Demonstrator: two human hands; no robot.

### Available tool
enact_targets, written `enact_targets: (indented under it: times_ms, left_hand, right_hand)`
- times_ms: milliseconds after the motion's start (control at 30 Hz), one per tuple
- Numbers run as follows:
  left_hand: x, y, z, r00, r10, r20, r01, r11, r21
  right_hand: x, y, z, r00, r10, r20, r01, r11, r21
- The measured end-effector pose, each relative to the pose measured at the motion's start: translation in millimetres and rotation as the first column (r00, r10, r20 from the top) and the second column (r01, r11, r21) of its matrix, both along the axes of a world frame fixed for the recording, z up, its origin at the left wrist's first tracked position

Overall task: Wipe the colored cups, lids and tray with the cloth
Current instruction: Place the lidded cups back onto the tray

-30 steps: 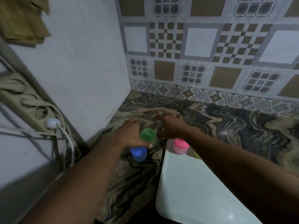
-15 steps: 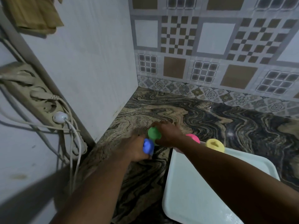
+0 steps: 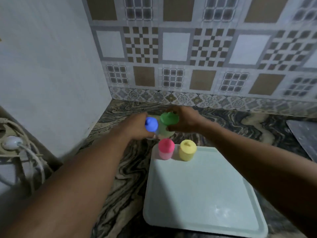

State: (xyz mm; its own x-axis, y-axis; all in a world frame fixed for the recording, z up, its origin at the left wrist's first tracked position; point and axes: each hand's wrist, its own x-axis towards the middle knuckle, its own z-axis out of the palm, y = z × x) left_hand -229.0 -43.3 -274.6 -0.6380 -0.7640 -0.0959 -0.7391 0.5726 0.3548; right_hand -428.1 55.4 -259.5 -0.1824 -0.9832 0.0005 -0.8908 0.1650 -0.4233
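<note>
Progress: no cloth in view, and neither hand carries one, so no wiping is under way at this instant. Whether any piece has been wiped cannot be told from surfaces; nothing looks wet or streaked, but the frame is soft. All four cups have their lids (image 3: 187, 146) on, so lids and cup bodies would need separating or wiping as units. The pink cup (image 3: 165, 152) and yellow cup (image 3: 186, 156) stand upright side by side at the far edge of the tray (image 3: 197, 194), just apart from each other. The rest of the tray surface shows bare and pale. Judgement: early or between steps; cups, lids and tray all appear left to do, and the cloth must be fetched first. Hands: both arms reach forward over the counter (image 3: 130, 169), past the tray's far left corner. The left hand (image 3: 135, 126) wraps the blue cup (image 3: 151, 124), fingers curled round its side. The right hand (image 3: 187, 120) grips the green cup (image 3: 169, 118) from the right, thumb and fingers curled round the lid. The two cups sit close, nearly touching, near the wall corner. Whether they rest on the counter or are lifted off it cannot be told.
</note>
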Motion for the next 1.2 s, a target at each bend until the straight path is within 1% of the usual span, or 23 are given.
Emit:
enact_targets:
  times_ms: [100, 200, 267, 367, 467, 600, 733, 900, 1033, 1200]
  left_hand:
    - [-48, 15, 13, 0.994, -0.104, -0.035, 0.103, 0.994, -0.031]
    - [-96, 39, 17, 0.972, -0.23, -0.045, 0.228, 0.973, -0.031]
    - [-127, 58, 11, 0.948, -0.318, -0.008, 0.318, 0.948, -0.023]
    - [-161, 82, -6, 0.91, -0.411, 0.055, 0.412, 0.911, -0.014]
    - [-182, 100, -21, 0.874, -0.467, 0.135, 0.476, 0.878, -0.041]
    - [-196, 117, -40, 0.848, -0.478, 0.228, 0.502, 0.863, -0.057]
    - [-201, 120, -54, 0.82, -0.457, 0.346, 0.508, 0.858, -0.07]
    - [-199, 118, -63, 0.786, -0.417, 0.456, 0.501, 0.862, -0.075]
    - [-193, 117, -67, 0.8, -0.401, 0.446, 0.488, 0.868, -0.095]
    - [-188, 115, -59, 0.83, -0.4, 0.39, 0.456, 0.888, -0.06]
  right_hand:
    - [-38, 35, 12, 0.997, -0.068, -0.022, 0.068, 0.998, -0.01]
    - [-76, 74, 13, 0.984, -0.177, -0.024, 0.177, 0.984, -0.002]
    - [-102, 102, 5, 0.968, -0.252, -0.009, 0.252, 0.967, 0.022]
    - [-124, 134, -12, 0.948, -0.319, -0.005, 0.318, 0.945, 0.077]
    - [-134, 155, -33, 0.923, -0.385, 0.005, 0.381, 0.916, 0.123]
    - [-142, 168, -61, 0.916, -0.399, 0.042, 0.387, 0.905, 0.178]
    - [-145, 170, -80, 0.908, -0.419, 0.033, 0.403, 0.891, 0.209]
    - [-150, 169, -102, 0.919, -0.392, 0.043, 0.37, 0.895, 0.249]
    - [-145, 167, -100, 0.912, -0.408, 0.031, 0.389, 0.887, 0.248]
    - [-141, 168, -93, 0.91, -0.414, -0.021, 0.406, 0.88, 0.246]
